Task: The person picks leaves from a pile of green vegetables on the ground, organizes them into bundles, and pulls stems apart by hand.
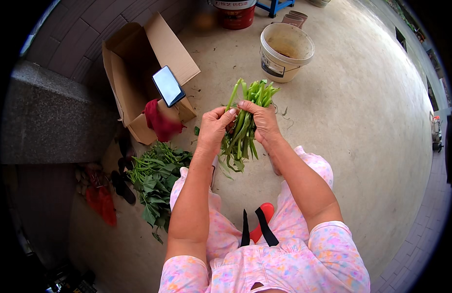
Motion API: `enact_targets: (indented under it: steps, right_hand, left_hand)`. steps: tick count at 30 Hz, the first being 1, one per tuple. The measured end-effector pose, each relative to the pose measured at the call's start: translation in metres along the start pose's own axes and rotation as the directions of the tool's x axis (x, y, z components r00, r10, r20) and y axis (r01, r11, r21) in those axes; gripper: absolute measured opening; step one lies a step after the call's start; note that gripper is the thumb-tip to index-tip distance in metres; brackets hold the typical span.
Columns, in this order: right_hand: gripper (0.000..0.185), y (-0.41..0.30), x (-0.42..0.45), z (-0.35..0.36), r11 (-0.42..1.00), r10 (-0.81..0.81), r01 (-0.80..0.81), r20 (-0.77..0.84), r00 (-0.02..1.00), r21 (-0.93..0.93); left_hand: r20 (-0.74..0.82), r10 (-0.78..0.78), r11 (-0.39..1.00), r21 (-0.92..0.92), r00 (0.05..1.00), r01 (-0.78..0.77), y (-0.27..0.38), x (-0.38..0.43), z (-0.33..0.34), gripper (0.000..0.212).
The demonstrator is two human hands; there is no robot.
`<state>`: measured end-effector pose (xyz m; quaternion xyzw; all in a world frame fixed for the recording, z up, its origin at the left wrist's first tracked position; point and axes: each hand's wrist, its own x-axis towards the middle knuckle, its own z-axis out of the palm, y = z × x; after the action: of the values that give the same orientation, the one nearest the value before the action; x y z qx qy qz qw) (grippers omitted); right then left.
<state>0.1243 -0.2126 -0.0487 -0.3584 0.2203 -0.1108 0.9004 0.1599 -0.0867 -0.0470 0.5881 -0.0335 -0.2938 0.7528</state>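
A bunch of green leafy vegetable stems (244,128) is held out in front of me, pale cut ends upward and limp leaves hanging down. My right hand (265,119) wraps the bunch from the right, its thumb across the upper stems. At the left side of the bunch, my left hand (214,126) pinches a single stalk (232,94) between thumb and fingers. Both thumbs come close together there. On the floor to my left lies a heap of leafy green stalks (158,179), with broad dark leaves toward me.
An open cardboard box (134,84) stands at the left, with a smartphone (168,86) and a dark red cloth (158,121) at its near side. Ahead is a white plastic bucket (284,69). Dark slippers (123,186) and a red mesh bag (101,205) lie at far left.
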Motion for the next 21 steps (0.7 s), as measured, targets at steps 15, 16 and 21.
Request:
enact_targets:
  steps: [15, 16, 21]
  right_hand:
    - [0.013, -0.016, 0.015, -0.015, 0.996, -0.024, 0.039, -0.183, 0.983, 0.076]
    - [0.012, -0.018, 0.015, -0.015, 0.996, -0.028, 0.046, -0.205, 0.978, 0.081]
    - [0.012, -0.018, 0.020, -0.022, 0.990, -0.027, 0.054, -0.197, 0.980, 0.131]
  left_hand:
    - [-0.330, -0.002, 0.878, -0.453, 0.944, -0.157, 0.022, -0.002, -0.041, 0.018]
    - [-0.351, 0.007, 0.878, -0.446, 0.936, -0.174, 0.023, -0.002, -0.048, 0.018]
    - [-0.436, 0.018, 0.907, -0.371, 0.900, -0.198, 0.027, -0.008, -0.069, 0.018]
